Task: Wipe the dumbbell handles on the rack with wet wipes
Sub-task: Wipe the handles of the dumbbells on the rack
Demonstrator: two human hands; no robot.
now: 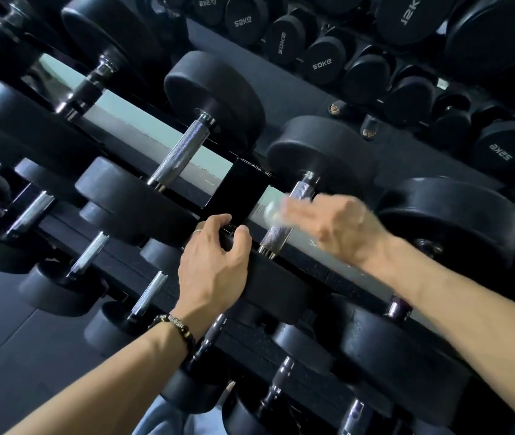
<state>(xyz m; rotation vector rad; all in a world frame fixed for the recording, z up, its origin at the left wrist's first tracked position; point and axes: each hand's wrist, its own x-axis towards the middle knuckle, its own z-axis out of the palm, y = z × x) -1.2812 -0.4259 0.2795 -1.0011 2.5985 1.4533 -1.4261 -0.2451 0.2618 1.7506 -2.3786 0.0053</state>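
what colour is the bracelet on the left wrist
Dark, black beads with a few gold ones; the bracelet shows in the head view.

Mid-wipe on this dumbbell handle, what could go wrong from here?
1. The right hand is blurred over the handle, and the wipe looks loosely held; it might slip off.
2. The left hand grips the near weight head beside the rack post; if the dumbbell rolls, fingers could get pinched.
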